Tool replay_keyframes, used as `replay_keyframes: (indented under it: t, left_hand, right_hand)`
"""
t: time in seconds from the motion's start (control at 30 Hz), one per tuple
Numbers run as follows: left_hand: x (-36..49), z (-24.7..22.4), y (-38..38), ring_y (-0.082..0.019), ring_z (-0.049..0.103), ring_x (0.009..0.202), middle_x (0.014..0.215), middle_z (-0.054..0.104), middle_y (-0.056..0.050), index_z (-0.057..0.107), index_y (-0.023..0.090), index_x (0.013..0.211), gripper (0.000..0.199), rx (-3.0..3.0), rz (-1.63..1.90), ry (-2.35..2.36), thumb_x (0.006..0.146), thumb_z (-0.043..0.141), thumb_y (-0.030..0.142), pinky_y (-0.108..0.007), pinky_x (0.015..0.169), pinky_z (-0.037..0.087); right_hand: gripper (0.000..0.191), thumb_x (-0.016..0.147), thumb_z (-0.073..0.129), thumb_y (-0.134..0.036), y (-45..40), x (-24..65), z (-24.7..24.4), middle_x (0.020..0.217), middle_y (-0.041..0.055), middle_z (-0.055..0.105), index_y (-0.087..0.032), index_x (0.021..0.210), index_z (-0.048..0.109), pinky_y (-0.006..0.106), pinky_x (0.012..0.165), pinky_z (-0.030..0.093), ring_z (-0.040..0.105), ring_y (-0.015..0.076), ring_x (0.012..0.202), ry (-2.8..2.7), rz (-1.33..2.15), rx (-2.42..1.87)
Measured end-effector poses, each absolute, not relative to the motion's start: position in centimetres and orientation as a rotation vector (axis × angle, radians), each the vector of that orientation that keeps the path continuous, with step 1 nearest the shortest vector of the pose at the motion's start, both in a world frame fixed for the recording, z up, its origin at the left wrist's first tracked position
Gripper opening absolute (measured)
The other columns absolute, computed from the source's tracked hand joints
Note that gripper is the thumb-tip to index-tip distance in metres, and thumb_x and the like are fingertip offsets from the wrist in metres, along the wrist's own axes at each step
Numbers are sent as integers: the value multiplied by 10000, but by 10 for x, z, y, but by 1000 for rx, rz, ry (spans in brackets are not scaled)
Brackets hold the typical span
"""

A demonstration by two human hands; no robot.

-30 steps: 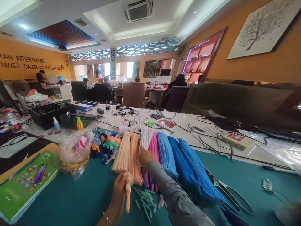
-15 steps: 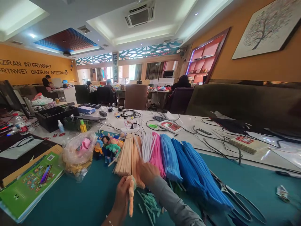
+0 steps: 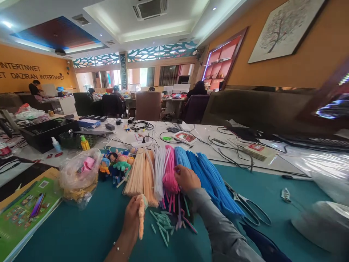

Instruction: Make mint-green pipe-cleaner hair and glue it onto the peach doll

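My left hand pinches a small twisted figure of peach pipe cleaner with a pale green part at its top. To its right, my right hand has its fingers curled over the lower part of the light blue pipe cleaner bundle, beside the pink bundle; its fingertips are partly hidden. Peach pipe cleaners, white ones and darker blue ones lie alongside in a row. Short pale green pieces are scattered on the mat below, near a few loose purple and pink stems.
Large scissors rest right of the blue bundles, with a white roll farther right. At left are small fuzzy dolls, a plastic bag and a green book. Cables and a power strip lie behind.
My right hand has moved from the peach bundle rightward to the light blue one. My left hand still holds the peach figure. The view has turned right, bringing the white roll into sight.
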State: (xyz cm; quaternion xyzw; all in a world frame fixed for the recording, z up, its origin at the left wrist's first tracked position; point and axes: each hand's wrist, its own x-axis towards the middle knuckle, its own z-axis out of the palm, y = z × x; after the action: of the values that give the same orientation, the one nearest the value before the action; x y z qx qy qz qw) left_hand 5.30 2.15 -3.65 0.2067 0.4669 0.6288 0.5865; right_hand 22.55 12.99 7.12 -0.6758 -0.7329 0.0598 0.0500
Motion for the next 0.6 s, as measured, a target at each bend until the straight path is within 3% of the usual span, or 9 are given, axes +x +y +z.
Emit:
replay_keyframes:
  t: [0.33, 0.6]
  left_hand:
    - [47, -39, 18, -113, 450, 425, 474, 495, 32, 588, 173, 740, 477, 533, 1460, 1156, 534, 757, 570, -240, 416, 335]
    - [46, -35, 15, -103, 441, 417, 456, 483, 46, 593, 164, 755, 449, 548, 1467, 1196, 598, 708, 569, -220, 414, 347]
  right_hand:
    - [374, 918, 588, -309, 111, 215, 44, 1291, 99, 542, -179, 1263, 525, 467, 879, 510, 586, 251, 1080, -2408, 197, -1858]
    - [267, 931, 570, -297, 106, 213, 41, 1189, 79, 601, -173, 1168, 582, 411, 829, 534, 621, 210, 991, -2330, 89, -1900]
